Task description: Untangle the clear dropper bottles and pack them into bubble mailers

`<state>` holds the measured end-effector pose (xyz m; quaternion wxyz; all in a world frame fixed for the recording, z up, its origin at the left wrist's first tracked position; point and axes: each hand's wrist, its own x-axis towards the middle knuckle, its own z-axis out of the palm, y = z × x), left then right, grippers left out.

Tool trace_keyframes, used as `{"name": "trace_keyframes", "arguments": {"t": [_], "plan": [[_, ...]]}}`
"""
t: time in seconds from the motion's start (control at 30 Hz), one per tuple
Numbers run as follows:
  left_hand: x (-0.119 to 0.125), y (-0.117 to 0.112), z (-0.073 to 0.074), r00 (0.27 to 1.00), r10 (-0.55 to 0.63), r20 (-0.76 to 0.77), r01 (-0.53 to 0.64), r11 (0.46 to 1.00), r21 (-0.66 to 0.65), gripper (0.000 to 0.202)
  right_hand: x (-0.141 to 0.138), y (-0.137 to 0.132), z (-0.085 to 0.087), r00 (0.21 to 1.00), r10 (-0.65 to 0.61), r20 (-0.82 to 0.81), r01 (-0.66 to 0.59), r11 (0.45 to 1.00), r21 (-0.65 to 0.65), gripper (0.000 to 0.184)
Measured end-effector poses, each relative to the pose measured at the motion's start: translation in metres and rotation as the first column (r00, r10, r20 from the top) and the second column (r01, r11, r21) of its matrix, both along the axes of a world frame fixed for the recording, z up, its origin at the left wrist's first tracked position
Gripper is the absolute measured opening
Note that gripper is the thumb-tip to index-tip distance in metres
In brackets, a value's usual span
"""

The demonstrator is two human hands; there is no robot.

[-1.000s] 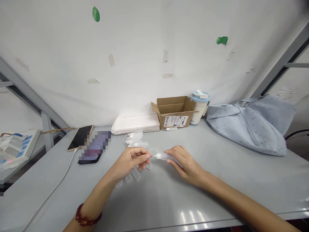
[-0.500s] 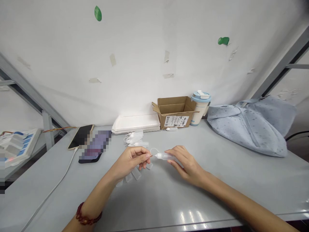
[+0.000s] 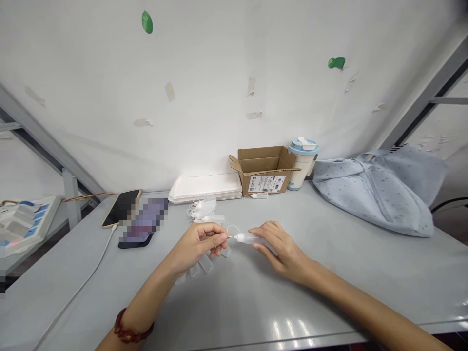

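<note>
My right hand [image 3: 276, 246] grips a small clear tube with a white pointed cap [image 3: 245, 238], held level above the table. From the cap a thin white cord loops up toward my left hand [image 3: 210, 241]. The left thumb and fingers are pinched on a thin, copper-coloured tip at the end of the cap; its exact kind is too small to make out. Behind my left hand lies a pile of similar clear tubes with white looped cords [image 3: 204, 208]. Several flat clear plastic pieces [image 3: 206, 264] are partly hidden below that hand.
On the grey table [image 3: 234, 307] stand an open cardboard box [image 3: 268, 170], a lidded cup [image 3: 302, 168] and a white stack of envelopes or sheets [image 3: 206, 187]. Two phones [image 3: 122, 207] lie left, one with a white cable [image 3: 84, 282]. A blue cloth bag [image 3: 373, 195] rests right.
Both hands keep nearly the same hold and position. The whole view has shifted very slightly.
</note>
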<state>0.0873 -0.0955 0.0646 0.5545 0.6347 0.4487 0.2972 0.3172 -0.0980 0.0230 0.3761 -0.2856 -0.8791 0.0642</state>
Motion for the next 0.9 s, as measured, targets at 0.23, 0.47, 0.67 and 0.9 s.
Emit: {"name": "trace_keyframes", "arguments": {"t": [0.23,0.47,0.67,0.9], "plan": [[0.0,0.0,-0.002,0.999,0.002,-0.048,-0.001,1.0,0.016,0.026,0.001,-0.001,0.002,1.0,0.007,0.0,-0.007,1.0,0.011,0.021],[0.001,0.0,-0.005,1.0,0.007,-0.008,-0.007,1.0,-0.016,0.023,0.001,-0.002,0.002,1.0,0.023,0.016,-0.022,0.999,-0.025,0.02],[0.004,-0.003,-0.004,1.0,0.008,0.012,-0.008,1.0,-0.029,0.02,0.002,-0.004,0.002,0.999,0.037,0.014,-0.037,0.999,-0.02,0.02],[0.01,-0.003,-0.005,1.0,0.02,0.014,-0.019,0.998,-0.054,0.022,0.0,-0.007,0.002,0.999,0.028,0.016,-0.027,0.999,-0.035,0.019]]}}
